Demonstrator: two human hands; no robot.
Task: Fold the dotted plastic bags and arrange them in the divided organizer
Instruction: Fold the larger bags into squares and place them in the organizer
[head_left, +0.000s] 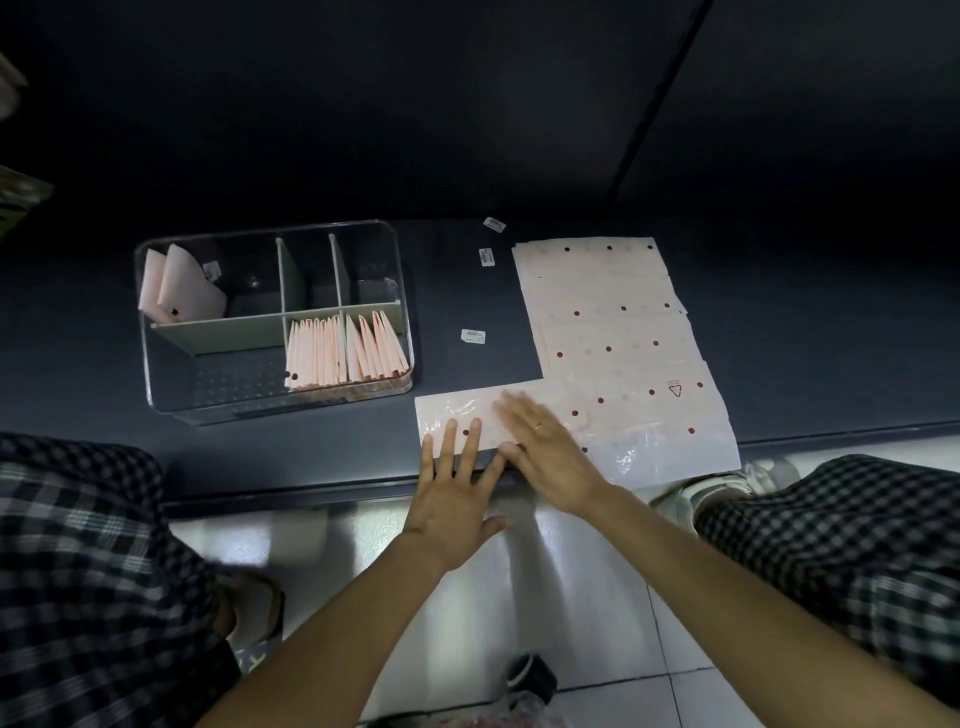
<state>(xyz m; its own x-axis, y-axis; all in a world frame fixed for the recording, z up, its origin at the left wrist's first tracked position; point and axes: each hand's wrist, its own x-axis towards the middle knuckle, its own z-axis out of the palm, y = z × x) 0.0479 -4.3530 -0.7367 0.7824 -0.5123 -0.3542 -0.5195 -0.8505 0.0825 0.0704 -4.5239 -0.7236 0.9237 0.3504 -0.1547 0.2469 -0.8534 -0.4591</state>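
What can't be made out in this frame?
Head view only:
- Bag being folded: the left hand and right hand cover its near right part; right fingers are motion-blurred.
- Flat bag stack: count unreadable, the sheets overlap.
- Three small labels: print too small.
- Folded bags in the organizer: number per compartment unclear, packed edge-on.
- Floor items at the bottom edge: cut off, blurred.

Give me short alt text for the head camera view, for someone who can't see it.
Both hands, left hand and right hand, press flat on a folded dotted plastic bag at the dark table's near edge. A stack of unfolded bags lies right; a clear divided organizer, left, holds folded bags.
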